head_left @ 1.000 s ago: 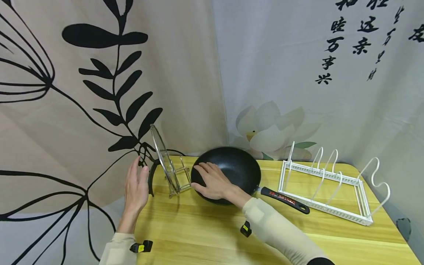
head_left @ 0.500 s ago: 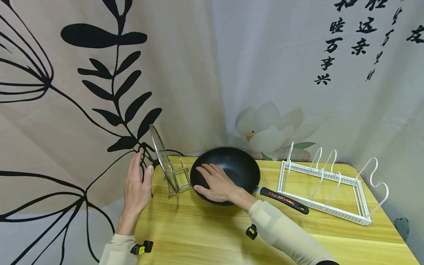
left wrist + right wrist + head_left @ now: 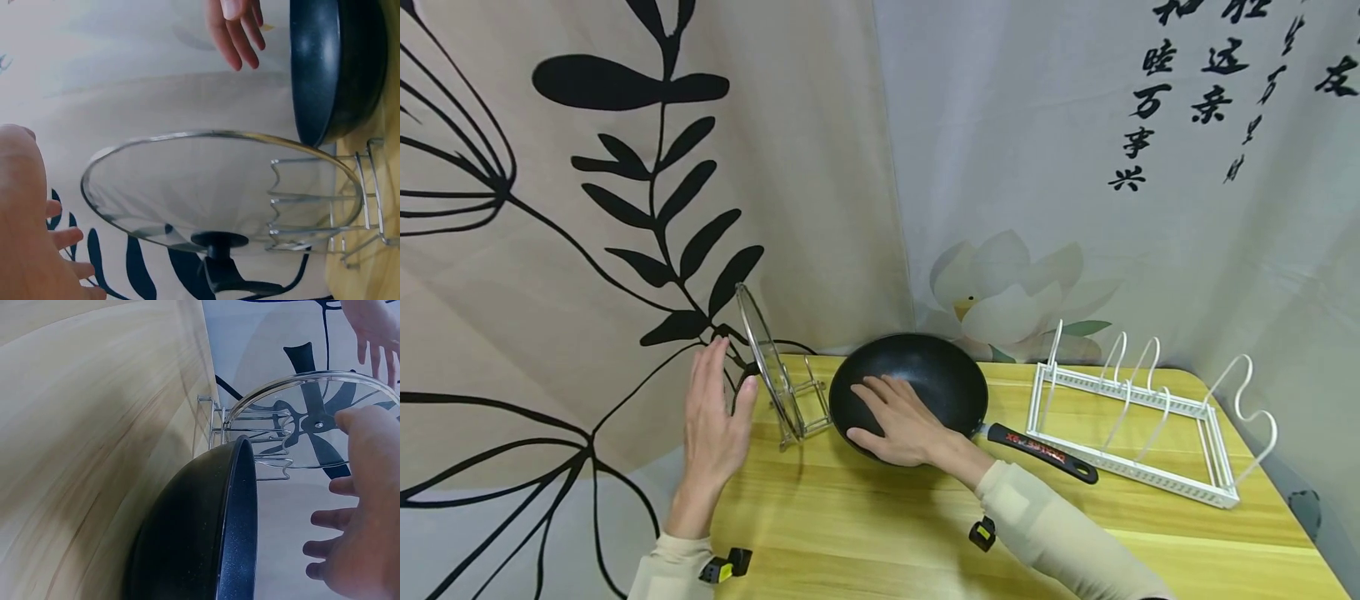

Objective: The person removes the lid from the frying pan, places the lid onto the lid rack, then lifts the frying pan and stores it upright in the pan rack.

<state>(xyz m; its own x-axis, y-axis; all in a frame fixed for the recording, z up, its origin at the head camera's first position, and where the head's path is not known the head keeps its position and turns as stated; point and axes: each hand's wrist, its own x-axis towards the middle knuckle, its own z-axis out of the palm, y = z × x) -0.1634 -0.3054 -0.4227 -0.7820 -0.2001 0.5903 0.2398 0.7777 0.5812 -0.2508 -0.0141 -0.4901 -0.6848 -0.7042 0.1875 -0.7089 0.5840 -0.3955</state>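
A glass pot lid [image 3: 187,181] with a metal rim and black knob stands upright in a wire lid rack [image 3: 811,408] at the table's left. Left of it my left hand [image 3: 715,425] is raised with straight fingers, holding nothing. A black wok [image 3: 936,383] sits right of the rack, its handle [image 3: 1041,452] pointing right toward the front. Over the wok hovers my right hand [image 3: 898,421], fingers spread and holding nothing; in the right wrist view it shows above the rim, apart from the lid.
A white rack [image 3: 1150,471] with several upright loops stands on the right of the wooden table [image 3: 865,533]. A printed curtain [image 3: 820,167] hangs behind the table's back edge.
My right hand has shifted slightly right and toward me over the wok. My left hand has moved a little to the right. Wok, lid and racks stay in place.
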